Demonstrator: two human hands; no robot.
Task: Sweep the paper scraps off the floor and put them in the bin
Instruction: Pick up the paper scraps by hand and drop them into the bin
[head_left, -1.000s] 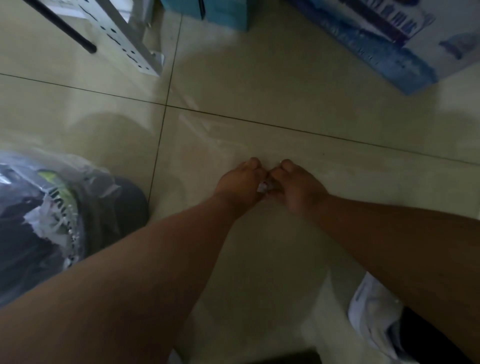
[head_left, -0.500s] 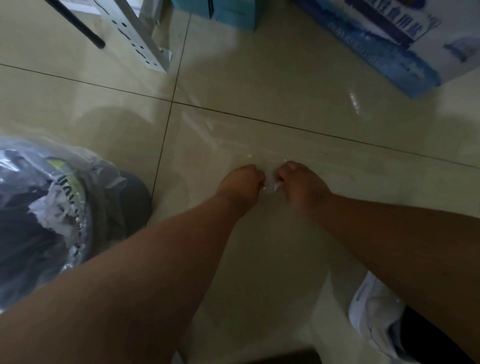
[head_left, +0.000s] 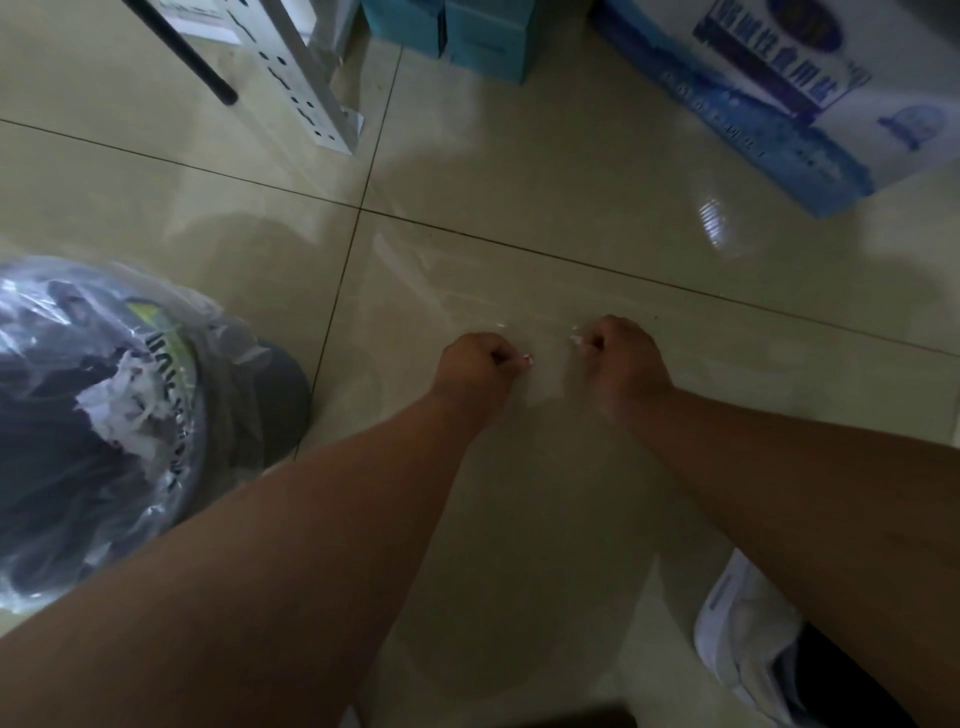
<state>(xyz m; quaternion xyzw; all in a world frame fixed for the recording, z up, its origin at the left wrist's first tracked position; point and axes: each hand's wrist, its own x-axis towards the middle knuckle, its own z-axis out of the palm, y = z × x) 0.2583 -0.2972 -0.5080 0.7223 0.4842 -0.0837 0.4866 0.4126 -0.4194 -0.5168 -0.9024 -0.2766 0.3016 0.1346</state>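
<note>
My left hand (head_left: 475, 366) is closed low over the beige tiled floor, with a tiny white paper scrap (head_left: 527, 358) pinched at its fingertips. To its right, a hand's width away, my right hand (head_left: 626, 358) is also closed, pinching another small white scrap (head_left: 575, 340). At the left stands the dark bin (head_left: 270, 395), lined with a clear plastic bag (head_left: 62, 291). Crumpled white paper (head_left: 130, 405) lies inside it. I see no other scraps on the floor around the hands.
A white perforated metal leg (head_left: 306, 88) and a black rod (head_left: 182, 52) stand at the top left. Teal boxes (head_left: 467, 36) and a blue-and-white carton (head_left: 789, 98) line the top edge. A white shoe (head_left: 748, 639) is at the bottom right.
My hands were touching around one white scrap a second ago. They have since pulled apart sideways, each keeping a small white piece.
</note>
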